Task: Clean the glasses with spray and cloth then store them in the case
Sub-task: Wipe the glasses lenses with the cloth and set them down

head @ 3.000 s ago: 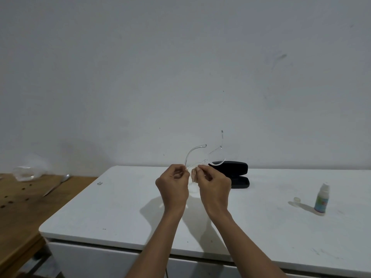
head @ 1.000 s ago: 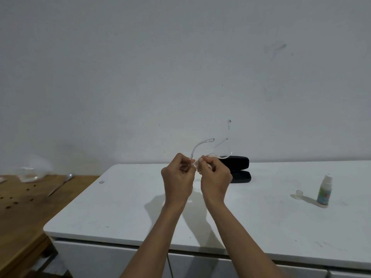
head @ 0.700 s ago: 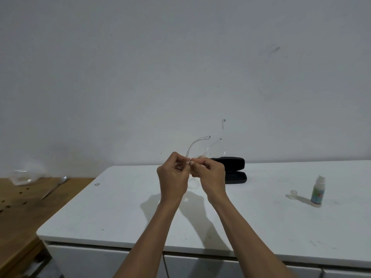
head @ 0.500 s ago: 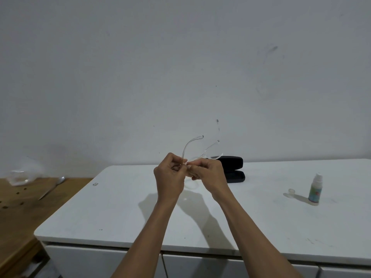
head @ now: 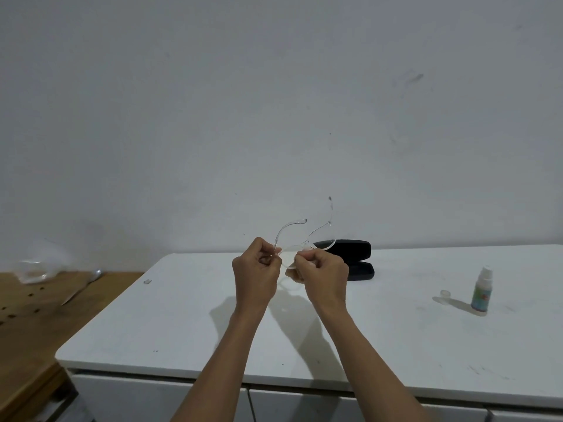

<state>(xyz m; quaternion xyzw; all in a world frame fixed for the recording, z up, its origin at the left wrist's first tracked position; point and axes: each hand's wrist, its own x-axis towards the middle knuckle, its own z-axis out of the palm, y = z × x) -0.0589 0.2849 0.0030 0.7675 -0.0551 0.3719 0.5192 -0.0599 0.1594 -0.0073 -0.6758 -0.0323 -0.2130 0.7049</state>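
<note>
Two hands are raised above the white surface, close together with a small gap between them. The left hand has its fingers curled, pinching one end of a single pair of clear glasses. The right hand has its fingers curled round the other part of the frame, with something pale pressed against it that may be a cloth; it is too hidden to tell. The glasses are held in the air between the hands, and their two arms stick up and away from the person.

Behind the hands, one black case lies open on the surface near the wall. Well to the right stands one small spray bottle, upright, with one clear cap lying just beside it on its left.

A wooden surface adjoins on the left, bearing one spoon and one crumpled clear bag.
</note>
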